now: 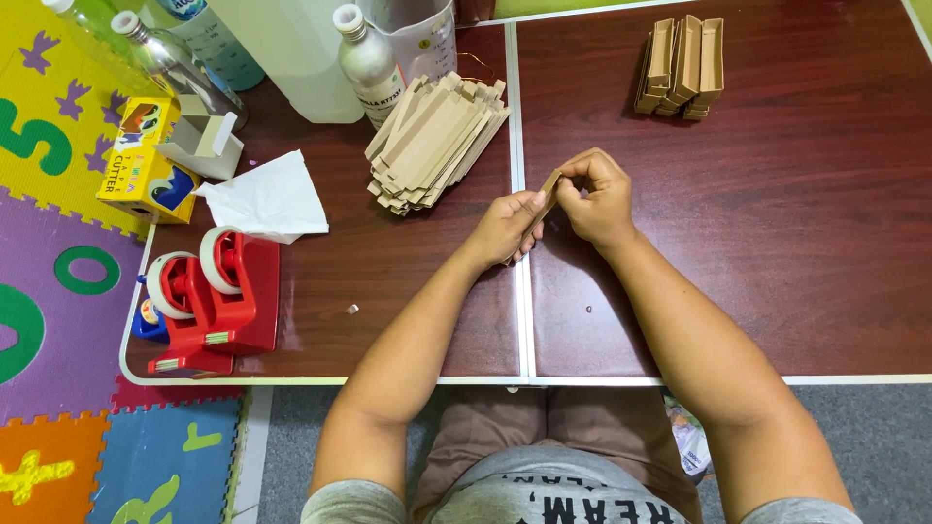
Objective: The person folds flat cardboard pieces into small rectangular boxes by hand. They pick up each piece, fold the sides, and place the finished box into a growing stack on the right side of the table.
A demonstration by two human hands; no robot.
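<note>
Both my hands hold one flat brown cardboard strip [546,199] above the middle seam of the dark wooden table [796,252]. My left hand [503,227] grips its lower end and my right hand [594,196] pinches its upper end. A loose stack of flat cardboard pieces [434,141] lies just beyond my left hand. A small pile of folded cardboard boxes [682,66] sits at the far right of the table.
Two red tape dispensers [216,296] stand at the table's left front. A white tissue [267,199], a yellow cutter box [146,160], bottles [369,63] and a clear jug [417,34] crowd the far left. Coloured foam mats [58,291] cover the floor.
</note>
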